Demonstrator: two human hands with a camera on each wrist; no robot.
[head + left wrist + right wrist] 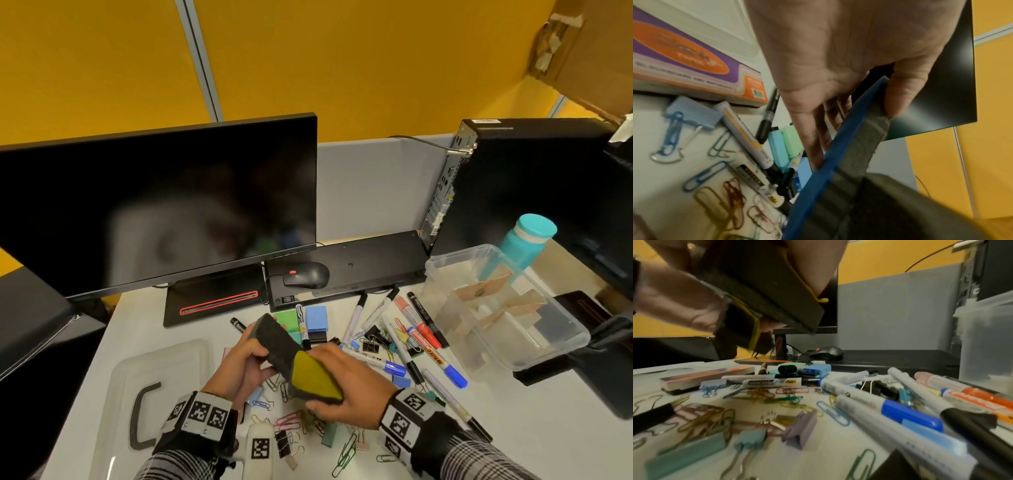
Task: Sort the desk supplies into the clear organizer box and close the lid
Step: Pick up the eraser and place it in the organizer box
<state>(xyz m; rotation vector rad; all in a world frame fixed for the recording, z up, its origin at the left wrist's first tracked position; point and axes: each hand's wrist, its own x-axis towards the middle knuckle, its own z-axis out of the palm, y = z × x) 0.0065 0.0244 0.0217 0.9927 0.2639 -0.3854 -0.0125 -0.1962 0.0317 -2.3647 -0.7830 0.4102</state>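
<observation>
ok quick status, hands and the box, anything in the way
Left hand grips blue-backed eraser; right hand grips yellow-backed eraser. Organizer box open, right of pile; lid lying left. Markers between hands and box.

Organizer box (544,329) right of markers (416,329), lid (161,370) left, mouse (306,275) behind, perhaps on keyboard (373,260)

markers (416,329) crowd box (561,337) front, seemingly open above
</observation>
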